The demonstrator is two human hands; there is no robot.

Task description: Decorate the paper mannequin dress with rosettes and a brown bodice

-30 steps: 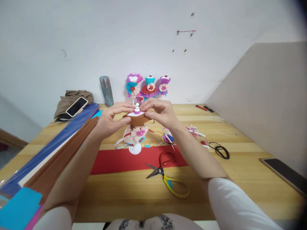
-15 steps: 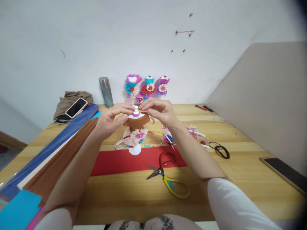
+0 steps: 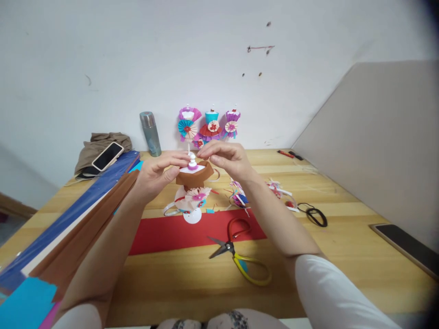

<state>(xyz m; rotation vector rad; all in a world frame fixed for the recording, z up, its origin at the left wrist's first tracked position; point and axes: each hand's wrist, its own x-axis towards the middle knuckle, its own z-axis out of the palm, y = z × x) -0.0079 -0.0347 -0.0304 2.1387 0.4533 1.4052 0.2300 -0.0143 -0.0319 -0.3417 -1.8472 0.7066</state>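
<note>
A small dress form (image 3: 192, 161) with a white knob on top stands on a round white base in front of me. Brown crepe paper (image 3: 195, 178) wraps its upper part and flares out at the top edge. Lower down sits a cream pleated ruffle (image 3: 195, 197) with a pink flower. My left hand (image 3: 159, 171) is beside the form's left side, fingers stretched towards the knob and thumb near the paper's edge. From the right, my right hand (image 3: 228, 157) hovers above the paper with fingers extended and thumb apart. Neither hand visibly grips anything.
Open scissors (image 3: 229, 246) lie across a red paper strip (image 3: 157, 233). Brown and blue paper sheets (image 3: 92, 219) fill the left side. Behind are a flask (image 3: 151, 135) and decorated dress forms (image 3: 211, 123). Scraps, a black band (image 3: 317, 217) and a phone (image 3: 401, 244) are on the right.
The brown paper's top edge now flares wider and rounder around the knob. Both hands keep nearly the same place, and the view has shifted slightly.
</note>
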